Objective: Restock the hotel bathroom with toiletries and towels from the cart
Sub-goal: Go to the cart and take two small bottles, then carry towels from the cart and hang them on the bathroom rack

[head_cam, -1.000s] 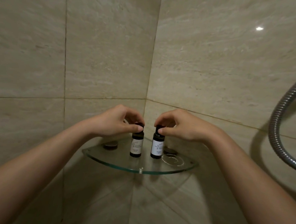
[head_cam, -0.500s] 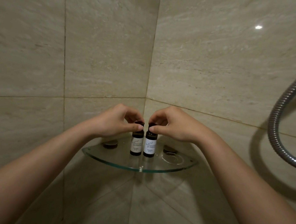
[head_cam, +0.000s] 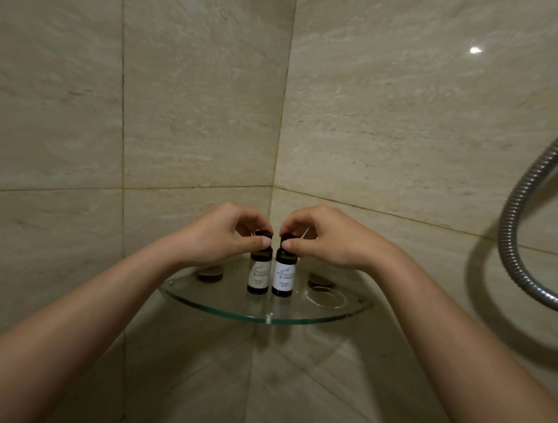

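Shower corner: two beige tiled walls (head_cam: 196,99) meet at a vertical seam. A quarter-round glass shelf (head_cam: 226,304) is fixed into that corner, with its curved front edge toward you. Two small dark bottles with white labels stand upright near the shelf's middle, bases on the glass. They stand just beside each other, and you cannot tell whether they touch. The label print is too small to read. Your left hand (head_cam: 223,236) reaches in over the shelf's left edge. Its fingers are curled over the black cap of the left bottle (head_cam: 259,273), and the thumb presses the cap's front, pinching it. Your right hand (head_cam: 329,242) mirrors this from the right edge, with fingers curled down over the cap of the right bottle (head_cam: 284,275) and the thumb on the cap's front. The two thumb tips sit close together with a narrow gap between them. A round dark fitting (head_cam: 209,274) sits by the shelf's left back edge, below your left wrist, and a second fitting (head_cam: 321,280) sits by the right back edge. A faint ring mark (head_cam: 327,298) lies on the glass just in front of that second fitting. A metal shower hose (head_cam: 528,189) loops down the right wall, well apart from the shelf.
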A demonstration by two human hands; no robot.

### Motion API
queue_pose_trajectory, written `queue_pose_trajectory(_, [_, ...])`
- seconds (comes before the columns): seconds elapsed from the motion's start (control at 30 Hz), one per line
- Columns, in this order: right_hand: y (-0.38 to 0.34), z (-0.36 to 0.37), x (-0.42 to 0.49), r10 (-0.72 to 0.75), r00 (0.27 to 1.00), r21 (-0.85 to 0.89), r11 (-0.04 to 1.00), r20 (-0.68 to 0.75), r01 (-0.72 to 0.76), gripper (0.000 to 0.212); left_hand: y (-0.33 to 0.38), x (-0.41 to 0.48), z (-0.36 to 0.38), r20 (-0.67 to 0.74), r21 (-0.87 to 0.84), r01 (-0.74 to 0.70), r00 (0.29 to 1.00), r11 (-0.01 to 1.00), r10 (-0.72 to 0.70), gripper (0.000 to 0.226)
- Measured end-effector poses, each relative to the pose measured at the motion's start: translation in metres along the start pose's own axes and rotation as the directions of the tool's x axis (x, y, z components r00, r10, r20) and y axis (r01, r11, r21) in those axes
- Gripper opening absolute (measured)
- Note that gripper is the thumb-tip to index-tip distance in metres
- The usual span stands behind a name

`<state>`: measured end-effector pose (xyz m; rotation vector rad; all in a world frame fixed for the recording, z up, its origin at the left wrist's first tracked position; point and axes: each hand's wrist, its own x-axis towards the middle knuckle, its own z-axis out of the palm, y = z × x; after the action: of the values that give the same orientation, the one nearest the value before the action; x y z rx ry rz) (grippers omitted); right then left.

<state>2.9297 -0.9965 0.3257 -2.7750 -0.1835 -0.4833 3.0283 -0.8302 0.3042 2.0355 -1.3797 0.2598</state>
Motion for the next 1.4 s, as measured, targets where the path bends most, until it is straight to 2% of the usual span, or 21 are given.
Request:
queue_pose_trajectory(0.1, [-0.001,-0.001,-0.004,0.035,0.999,0.023,0.999,0.014,-0.035,0.033,0.000,-0.002,0.001,-0.005,0.019,0.013,1.000,1.000,-0.013,0.024])
queue_pose_trajectory(0.17, [-0.002,-0.003,-0.007,0.047,0.998,0.050,0.998,-0.029,-0.046,0.040,0.000,-0.004,0.000,-0.037,0.033,0.030,0.999,0.999,-0.028,0.036])
queue_pose_trajectory(0.27, [-0.008,-0.006,-0.012,0.036,0.986,0.110,0.994,-0.161,-0.018,0.033,0.006,-0.013,-0.005,-0.140,0.064,0.006,0.990,0.998,0.003,0.037])
queue_pose_trajectory(0.37, [-0.019,-0.006,-0.020,0.011,0.977,0.135,0.991,-0.215,0.018,0.024,0.013,-0.028,-0.013,-0.200,0.063,-0.021,0.979,0.998,0.033,0.029])
queue_pose_trajectory(0.53, [-0.039,0.010,-0.044,-0.030,0.963,0.206,0.975,-0.267,0.088,0.013,0.023,-0.072,-0.018,-0.093,0.054,-0.021,0.995,0.998,0.026,0.022])
queue_pose_trajectory(0.6, [-0.044,0.021,-0.056,-0.074,0.967,0.218,0.967,-0.242,0.129,0.012,0.027,-0.090,-0.017,-0.011,0.070,-0.003,1.000,0.998,0.004,0.022])
queue_pose_trajectory(0.7, [-0.046,0.036,-0.070,-0.136,0.977,0.255,0.951,-0.165,0.176,0.009,0.032,-0.110,-0.014,0.117,0.116,0.026,0.992,0.993,-0.040,0.036])
queue_pose_trajectory(0.73, [-0.046,0.041,-0.073,-0.157,0.978,0.266,0.945,-0.140,0.190,0.008,0.033,-0.116,-0.011,0.138,0.137,0.052,0.988,0.989,-0.071,0.033])
queue_pose_trajectory(0.8, [-0.046,0.051,-0.076,-0.209,0.974,0.280,0.933,-0.087,0.226,0.008,0.033,-0.129,-0.004,0.125,0.170,0.124,0.981,0.978,-0.147,0.021])
queue_pose_trajectory(0.9, [-0.048,0.072,-0.077,-0.287,0.958,0.296,0.914,-0.016,0.278,0.011,0.034,-0.155,0.004,0.102,0.195,0.236,0.961,0.952,-0.259,0.018])
queue_pose_trajectory(1.03, [-0.062,0.110,-0.078,-0.424,0.903,0.422,0.834,0.076,0.356,0.011,0.038,-0.205,0.013,0.035,0.237,0.406,0.904,0.883,-0.425,0.017])
queue_pose_trajectory(1.13, [-0.087,0.144,-0.077,-0.527,0.838,0.498,0.770,0.143,0.399,0.011,0.050,-0.252,0.013,-0.040,0.235,0.550,0.829,0.801,-0.557,0.017])
queue_pose_trajectory(1.27, [-0.139,0.183,-0.076,-0.669,0.707,0.546,0.690,0.229,0.476,0.009,0.078,-0.322,0.006,-0.158,0.202,0.729,0.684,0.654,-0.713,0.016])
queue_pose_trajectory(1.4, [-0.210,0.217,-0.087,-0.793,0.534,0.623,0.581,0.292,0.524,0.010,0.121,-0.396,-0.007,-0.267,0.117,0.862,0.505,0.493,-0.821,0.014])
